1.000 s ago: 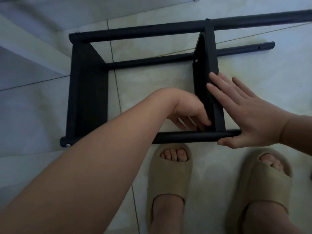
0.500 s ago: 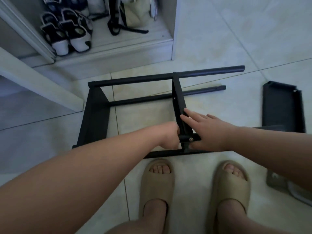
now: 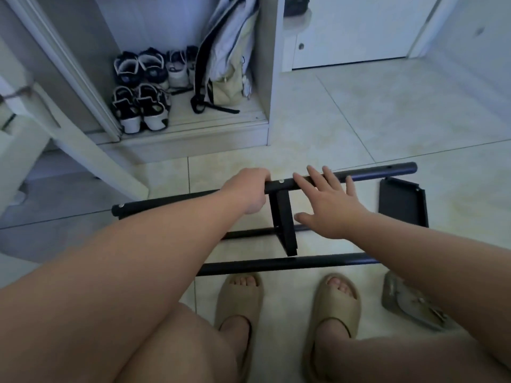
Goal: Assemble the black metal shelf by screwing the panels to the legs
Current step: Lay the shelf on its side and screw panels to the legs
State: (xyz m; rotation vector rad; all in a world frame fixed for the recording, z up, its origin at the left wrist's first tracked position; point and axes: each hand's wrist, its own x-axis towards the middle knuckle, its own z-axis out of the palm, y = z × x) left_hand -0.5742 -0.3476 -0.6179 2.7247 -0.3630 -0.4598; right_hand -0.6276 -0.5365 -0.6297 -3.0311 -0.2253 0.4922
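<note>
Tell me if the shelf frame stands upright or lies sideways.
Sideways: its legs run horizontally; the left hand grips the top leg.

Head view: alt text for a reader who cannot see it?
A person's left hand grips the top leg tube of a half-built black shelf on a tiled floor; the open right hand lies across it beside an attached panel. A loose panel lies nearby.

Matt black metal shelf (image 3: pixel 284 217), seemingly smooth
</note>
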